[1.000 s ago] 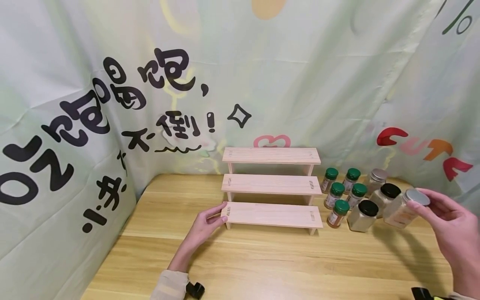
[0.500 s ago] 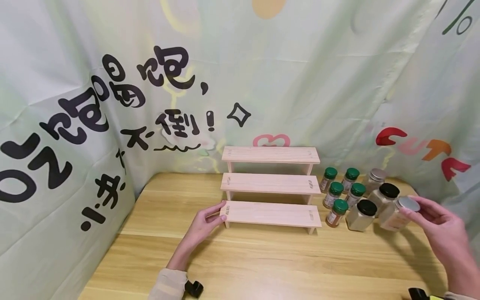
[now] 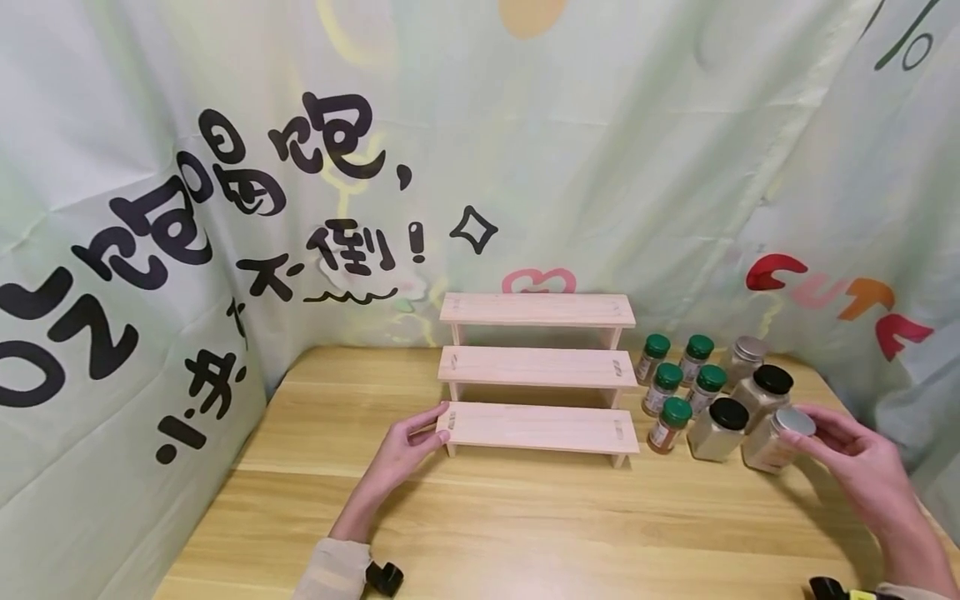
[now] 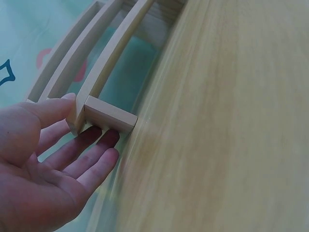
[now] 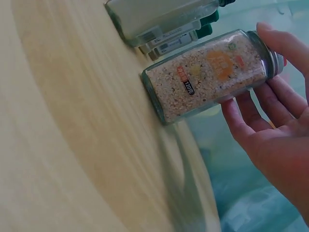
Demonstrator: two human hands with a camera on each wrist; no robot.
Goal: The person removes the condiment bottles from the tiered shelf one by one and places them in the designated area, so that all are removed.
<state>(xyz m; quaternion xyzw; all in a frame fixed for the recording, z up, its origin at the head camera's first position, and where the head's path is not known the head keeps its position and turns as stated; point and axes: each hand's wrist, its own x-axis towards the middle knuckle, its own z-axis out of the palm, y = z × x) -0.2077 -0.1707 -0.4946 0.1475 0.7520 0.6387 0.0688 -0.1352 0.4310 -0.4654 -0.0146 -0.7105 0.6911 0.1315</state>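
My left hand (image 3: 401, 454) pinches the left end of the lowest step of a three-tier pale wooden shelf rack (image 3: 536, 427). In the left wrist view its thumb lies on the board's end, fingers below beside the leg. My right hand (image 3: 862, 467) grips a square glass spice jar (image 5: 207, 77) by its silver lid, thumb on one side and fingers on the other. Pale grains and an orange label show through the glass. The jar's base is at the tabletop; whether it bears fully on it I cannot tell. Beside it stand two black-lidded jars (image 3: 717, 429).
Several small green-lidded spice jars (image 3: 667, 427) stand between the rack and the larger jars. Another silver-lidded jar (image 3: 744, 362) stands at the back. The wooden table (image 3: 525, 525) ends at a printed curtain (image 3: 600, 167) behind and to the left.
My right hand has brought the silver-lidded jar leftward and down, close beside the black-lidded jars. The left hand keeps its hold on the rack, and the view has shifted slightly.
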